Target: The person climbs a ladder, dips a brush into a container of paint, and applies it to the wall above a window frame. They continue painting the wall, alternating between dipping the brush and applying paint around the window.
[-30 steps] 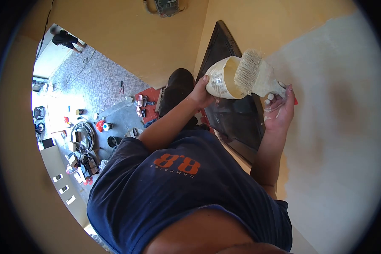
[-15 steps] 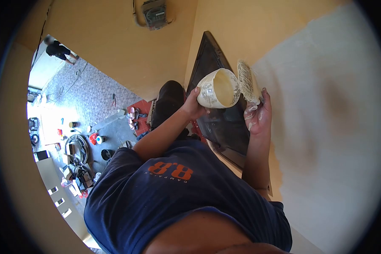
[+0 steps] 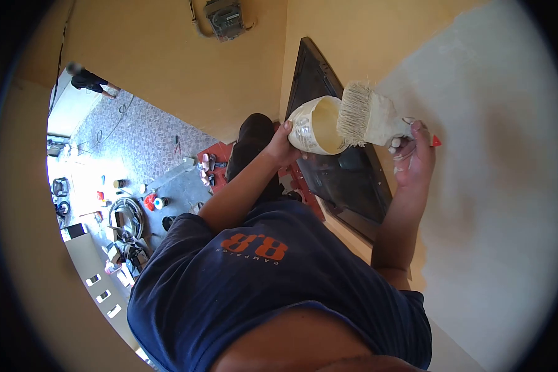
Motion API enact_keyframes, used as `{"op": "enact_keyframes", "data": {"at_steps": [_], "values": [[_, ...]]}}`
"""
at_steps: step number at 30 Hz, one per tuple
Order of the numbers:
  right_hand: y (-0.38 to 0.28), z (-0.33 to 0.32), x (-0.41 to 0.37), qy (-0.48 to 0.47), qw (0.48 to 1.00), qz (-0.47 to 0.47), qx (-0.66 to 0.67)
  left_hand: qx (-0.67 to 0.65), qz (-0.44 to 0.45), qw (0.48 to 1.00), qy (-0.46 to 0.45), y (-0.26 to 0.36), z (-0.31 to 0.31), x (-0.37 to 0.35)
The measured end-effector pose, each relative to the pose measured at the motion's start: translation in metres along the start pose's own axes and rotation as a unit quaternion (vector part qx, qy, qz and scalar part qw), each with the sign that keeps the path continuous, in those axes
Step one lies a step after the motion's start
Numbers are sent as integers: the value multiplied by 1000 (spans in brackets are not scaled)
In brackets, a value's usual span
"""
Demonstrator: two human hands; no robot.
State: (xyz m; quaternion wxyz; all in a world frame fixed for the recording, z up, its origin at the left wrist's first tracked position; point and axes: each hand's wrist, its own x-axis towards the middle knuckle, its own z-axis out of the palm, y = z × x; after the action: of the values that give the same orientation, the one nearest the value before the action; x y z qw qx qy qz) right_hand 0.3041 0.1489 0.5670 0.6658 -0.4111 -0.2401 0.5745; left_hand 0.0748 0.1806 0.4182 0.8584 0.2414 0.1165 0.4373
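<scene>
In the head view, the left hand (image 3: 281, 146) is curled around the side of a pale, paint-smeared tub (image 3: 304, 133), which is tilted with its mouth towards the brush (image 3: 379, 118). The right hand (image 3: 415, 158) has its fingers closed on the brush's handle, beside the wall (image 3: 502, 198) with its grey-white coating. Half a second ago the brush stood nearly edge-on at the tub's rim; now its broad face shows, bristles pointing at the tub and overlapping its mouth, and the red handle tip (image 3: 436, 141) has come into sight. Whether bristles and rim touch cannot be told. The tub remains in the left hand, before the dark panel (image 3: 356, 186).
</scene>
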Motion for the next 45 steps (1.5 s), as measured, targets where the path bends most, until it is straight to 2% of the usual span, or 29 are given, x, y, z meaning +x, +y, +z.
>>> {"op": "enact_keyframes", "data": {"at_steps": [2,4,6,7,9,10,12,16,18,20,25,27,34,36,40,45], "values": [[-9,8,-4,-20,991,-52,-122,8,-2,1000,3,1,0,-1],[-13,18,-8,-18,987,-66,-146,-1,1,1000,-7,0,-4,0],[-17,30,-10,0,966,-122,-228,-4,5,1000,-11,1,-6,-1],[-21,33,-9,1,966,-122,-228,2,1,1000,-1,1,-6,-1],[-29,40,-9,-75,945,-95,-305,8,-3,1000,10,5,-8,-2],[-33,46,-9,-74,945,-95,-305,16,-12,1000,3,6,-9,-2],[-39,62,-13,-117,915,-90,-377,25,-22,999,-3,8,-10,-3],[-35,80,-15,-163,886,-79,-427,33,6,999,1,13,0,-5],[-30,83,-13,-187,854,-81,-479,27,7,1000,9,11,-1,-5],[-26,86,-11,-186,851,-72,-485,16,36,999,7,6,-3,-1],[-28,93,-14,-179,856,-39,-483,5,27,1000,15,1,-2,-2],[-31,95,-15,-197,820,-61,-534,1,25,999,20,0,-2,-2],[-32,94,-14,-219,798,-89,-554,-1,8,1000,20,0,4,-3],[-32,93,-12,-225,767,-100,-593,-1,10,1000,28,-2,7,-1],[-33,95,-15,-218,769,-97,-593,12,32,999,42,-4,10,-2],[-39,96,-15,-237,739,-123,-619,13,37,998,39,-9,15,3]]}}
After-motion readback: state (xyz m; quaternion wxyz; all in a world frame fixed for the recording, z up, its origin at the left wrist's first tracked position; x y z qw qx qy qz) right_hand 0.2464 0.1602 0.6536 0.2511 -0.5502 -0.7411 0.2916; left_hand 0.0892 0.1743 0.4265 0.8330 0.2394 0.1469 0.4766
